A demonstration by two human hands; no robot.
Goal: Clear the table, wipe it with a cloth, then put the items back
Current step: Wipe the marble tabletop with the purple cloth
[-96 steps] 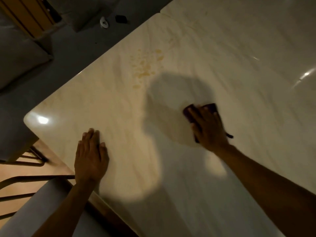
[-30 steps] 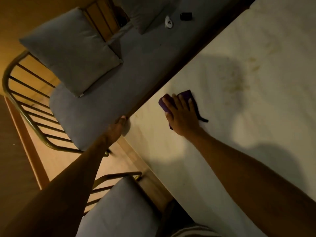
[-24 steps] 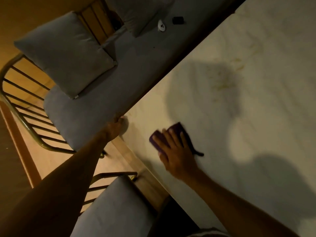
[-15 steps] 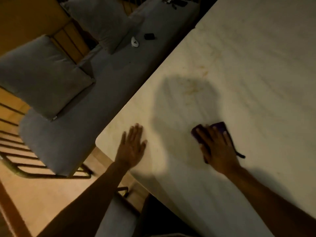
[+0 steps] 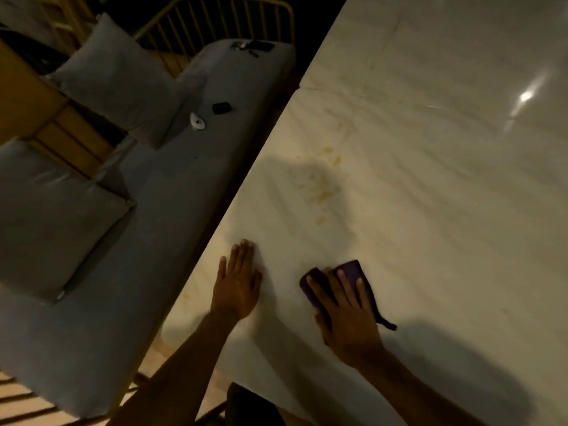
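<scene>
A pale marble table (image 5: 430,210) fills the right of the head view. My right hand (image 5: 347,312) presses flat on a dark purple cloth (image 5: 352,270) near the table's front left corner. My left hand (image 5: 238,279) rests flat on the tabletop just left of the cloth, fingers straight. A patch of yellowish stains (image 5: 319,186) lies on the marble beyond both hands. The cleared items lie on the grey bench: a small black case (image 5: 221,107), a white object (image 5: 196,122) and dark items (image 5: 252,47) at its far end.
A long grey cushioned bench (image 5: 153,210) runs along the table's left edge, with grey pillows (image 5: 113,81) and a metal-rail frame (image 5: 221,16). A dark chair seat (image 5: 252,407) sits at the bottom edge. A light reflection (image 5: 525,96) shines on the marble at the right.
My left hand left the table edge and now lies flat on the top. My right hand with the cloth slid from near the edge to the right, then back closer to the left hand.
</scene>
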